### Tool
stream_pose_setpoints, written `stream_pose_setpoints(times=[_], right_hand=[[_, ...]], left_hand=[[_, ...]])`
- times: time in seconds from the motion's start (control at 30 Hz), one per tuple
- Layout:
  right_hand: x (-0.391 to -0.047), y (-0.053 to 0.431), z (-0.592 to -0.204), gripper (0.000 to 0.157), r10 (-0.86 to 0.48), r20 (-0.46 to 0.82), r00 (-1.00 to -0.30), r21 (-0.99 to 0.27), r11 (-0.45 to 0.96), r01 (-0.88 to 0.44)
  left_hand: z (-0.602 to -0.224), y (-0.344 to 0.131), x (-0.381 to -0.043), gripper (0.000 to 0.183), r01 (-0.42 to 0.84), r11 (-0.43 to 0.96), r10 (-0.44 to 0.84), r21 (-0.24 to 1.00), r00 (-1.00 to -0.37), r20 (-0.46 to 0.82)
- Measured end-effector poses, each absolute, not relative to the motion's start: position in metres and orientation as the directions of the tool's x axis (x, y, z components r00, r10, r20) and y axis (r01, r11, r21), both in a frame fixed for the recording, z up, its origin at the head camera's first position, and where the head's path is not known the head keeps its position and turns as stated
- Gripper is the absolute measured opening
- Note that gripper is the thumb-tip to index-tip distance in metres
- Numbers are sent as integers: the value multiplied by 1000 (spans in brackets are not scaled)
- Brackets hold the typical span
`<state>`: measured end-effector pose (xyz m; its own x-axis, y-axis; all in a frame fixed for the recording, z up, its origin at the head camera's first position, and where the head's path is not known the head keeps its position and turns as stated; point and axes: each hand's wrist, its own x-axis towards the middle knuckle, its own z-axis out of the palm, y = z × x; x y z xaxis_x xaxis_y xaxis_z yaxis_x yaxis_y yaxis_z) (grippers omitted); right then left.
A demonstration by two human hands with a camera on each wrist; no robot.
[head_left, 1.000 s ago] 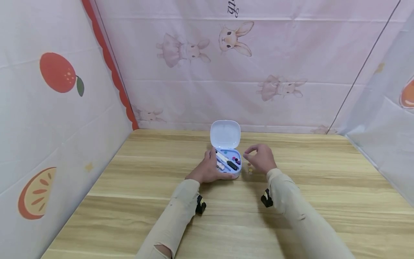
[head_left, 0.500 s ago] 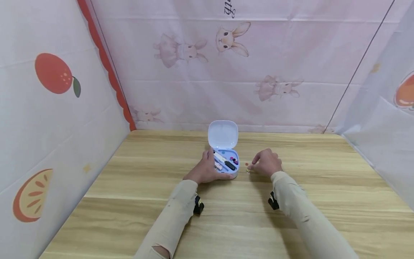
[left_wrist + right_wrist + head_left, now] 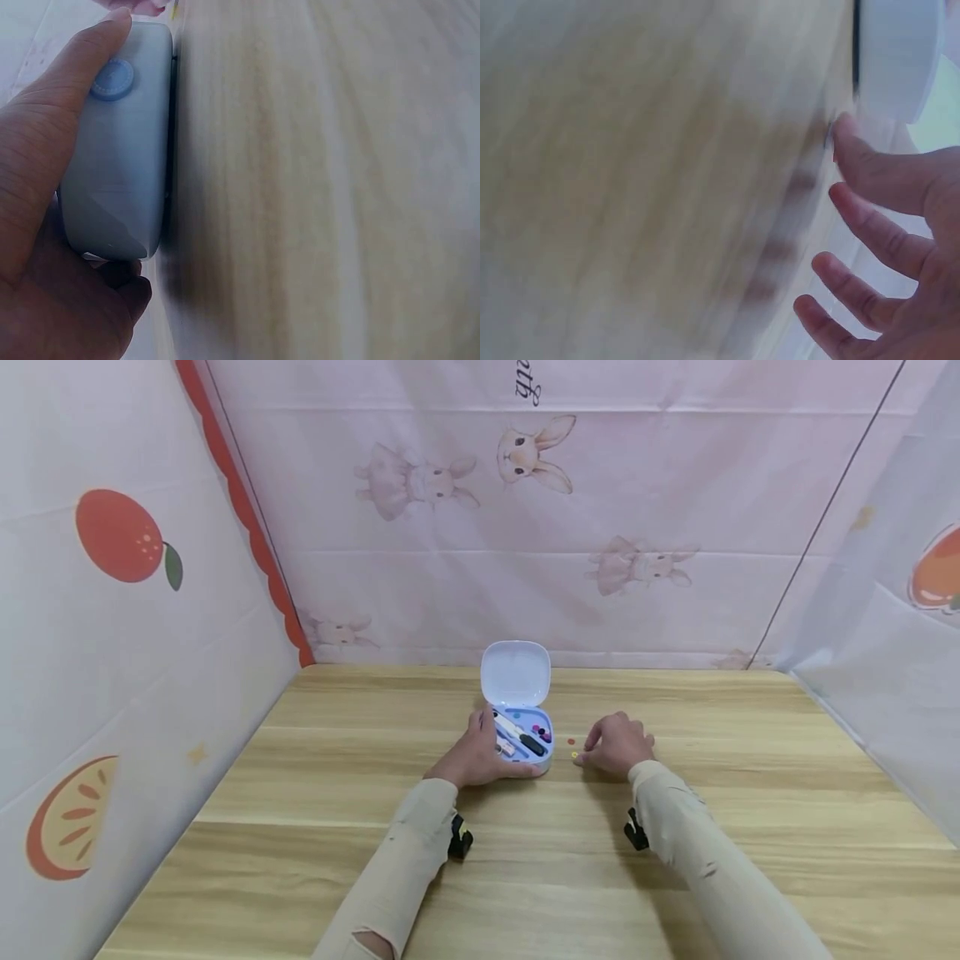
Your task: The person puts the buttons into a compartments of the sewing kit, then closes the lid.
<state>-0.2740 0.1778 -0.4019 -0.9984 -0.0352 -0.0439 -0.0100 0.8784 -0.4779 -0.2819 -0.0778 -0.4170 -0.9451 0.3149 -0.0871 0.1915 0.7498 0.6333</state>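
Note:
In the head view my left hand (image 3: 480, 752) grips the left and front sides of a small light-blue sewing kit box (image 3: 546, 760). Its thumb lies along the box's front wall by a round blue catch (image 3: 112, 79). The lid (image 3: 515, 673) stands up at the back. Inside are a dark-ended white tool (image 3: 517, 732) and several small buttons (image 3: 542, 732). Just right of the box, my right hand (image 3: 618, 745) reaches down to the table. In the right wrist view its thumb touches a small thin disc (image 3: 829, 133), apart from the visible fingertips. A yellow button (image 3: 574, 755) lies beside that hand.
An orange-red button (image 3: 572, 742) lies on the wooden table (image 3: 525, 877), behind the yellow one. Printed cloth walls (image 3: 420, 593) close off the back and both sides. Each wrist wears a black camera mount (image 3: 461, 838).
My right hand has come down from beside the box's edge to the loose buttons, slightly right and nearer. The clear button there is covered now in the head view. My left hand keeps its grip.

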Motion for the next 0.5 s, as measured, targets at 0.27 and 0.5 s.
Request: stream_pose_setpoints(times=[0.27, 0.5], right_hand=[[-274, 184, -399, 19, -7, -67, -998, -529, 848, 29], [-272, 183, -399, 15, -17, -52, -998, -487, 874, 11]], left_hand=[[-419, -78, -284, 140, 193, 754, 319, 628, -943, -93], [-416, -78, -281, 139, 202, 746, 318, 635, -945, -73]])
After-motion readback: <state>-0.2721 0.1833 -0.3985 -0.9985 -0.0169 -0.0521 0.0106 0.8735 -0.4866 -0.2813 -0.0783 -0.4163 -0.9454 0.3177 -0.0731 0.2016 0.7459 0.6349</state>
